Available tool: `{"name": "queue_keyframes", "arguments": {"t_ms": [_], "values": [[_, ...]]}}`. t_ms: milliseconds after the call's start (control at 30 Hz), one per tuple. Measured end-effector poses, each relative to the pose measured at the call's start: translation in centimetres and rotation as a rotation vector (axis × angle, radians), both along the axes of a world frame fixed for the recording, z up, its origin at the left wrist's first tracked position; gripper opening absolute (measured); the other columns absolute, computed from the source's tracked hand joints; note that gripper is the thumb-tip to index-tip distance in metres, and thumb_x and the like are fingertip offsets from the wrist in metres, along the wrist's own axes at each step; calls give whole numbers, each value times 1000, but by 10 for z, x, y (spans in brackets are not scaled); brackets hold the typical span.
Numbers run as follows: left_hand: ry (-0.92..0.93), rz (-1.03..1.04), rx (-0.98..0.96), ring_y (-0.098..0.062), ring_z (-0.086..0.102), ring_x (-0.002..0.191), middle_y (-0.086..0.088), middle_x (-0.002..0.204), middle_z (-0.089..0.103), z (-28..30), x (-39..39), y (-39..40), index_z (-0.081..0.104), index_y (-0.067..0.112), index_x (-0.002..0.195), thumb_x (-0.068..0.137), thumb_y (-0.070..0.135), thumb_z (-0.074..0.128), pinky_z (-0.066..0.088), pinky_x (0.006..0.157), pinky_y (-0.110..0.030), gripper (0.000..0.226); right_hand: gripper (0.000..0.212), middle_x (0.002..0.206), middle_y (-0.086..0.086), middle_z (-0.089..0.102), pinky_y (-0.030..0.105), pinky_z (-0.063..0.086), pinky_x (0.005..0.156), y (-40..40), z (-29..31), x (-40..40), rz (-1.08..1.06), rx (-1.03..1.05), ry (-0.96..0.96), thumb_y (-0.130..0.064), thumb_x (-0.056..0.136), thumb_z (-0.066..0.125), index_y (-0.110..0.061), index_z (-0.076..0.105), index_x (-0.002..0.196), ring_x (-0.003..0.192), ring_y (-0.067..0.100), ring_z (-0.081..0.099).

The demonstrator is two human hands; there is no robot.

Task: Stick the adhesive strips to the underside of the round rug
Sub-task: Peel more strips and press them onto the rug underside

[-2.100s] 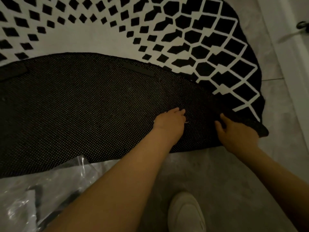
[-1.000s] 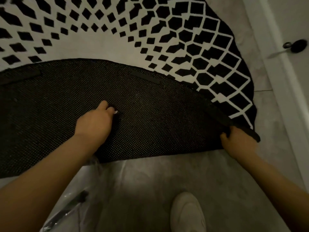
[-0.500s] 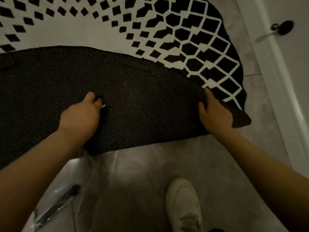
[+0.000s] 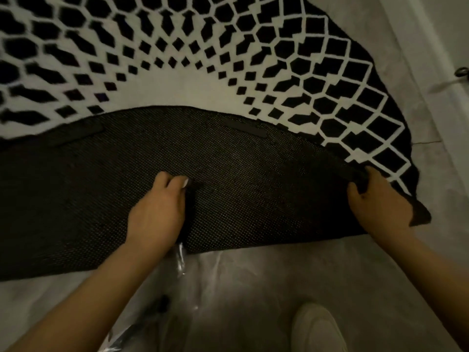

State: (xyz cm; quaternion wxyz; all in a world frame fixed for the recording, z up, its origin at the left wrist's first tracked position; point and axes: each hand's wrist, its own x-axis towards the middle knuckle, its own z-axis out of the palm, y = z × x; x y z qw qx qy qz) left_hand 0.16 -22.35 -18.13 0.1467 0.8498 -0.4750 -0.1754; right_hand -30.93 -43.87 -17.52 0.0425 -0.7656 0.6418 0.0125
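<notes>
While the round rug [image 4: 177,80] lies on the grey floor [image 4: 266,280] with its near edge folded back, the head view shows its dark, dotted underside [image 4: 253,199] facing up across the middle of the scene. Two black adhesive strips sit on that underside near the fold's far edge: one strip [image 4: 243,128] toward the right and another strip [image 4: 76,137] toward the left, both lying flat. The left hand [image 4: 157,212] rests on the underside with fingers curled and pressed together, apparently holding a dark strip against the backing, though the dim light hides the exact grip. The right hand [image 4: 378,201] pinches the rug's folded edge at the right end of the flap, thumb on top. Below the rug, clear plastic wrapping [image 4: 177,301] lies crumpled on the floor, and a white shoe [image 4: 317,329] stands to its right.
</notes>
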Motion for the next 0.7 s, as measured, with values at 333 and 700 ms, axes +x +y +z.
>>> {"name": "queue_keyframes", "arguments": {"t_ms": [333, 700], "values": [[-50, 84, 123, -40, 60, 76, -16, 114, 50, -18, 36, 61, 56, 7, 126, 95, 20, 45, 52, 61, -45, 35, 47, 115, 18, 61, 30, 44, 65, 4, 0, -31, -64, 361, 283, -35, 98, 36, -18, 38, 142, 84, 26, 56], [-50, 18, 21, -45, 56, 89, -17, 120, 45, -89, 66, 80, 50, 7, 126, 96, 17, 47, 51, 70, -57, 32, 47, 126, 17, 54, 42, 44, 93, -25, 7, -22, -851, 449, -551, -25, 86, 67, 0, 51, 123, 115, 35, 52]]}}
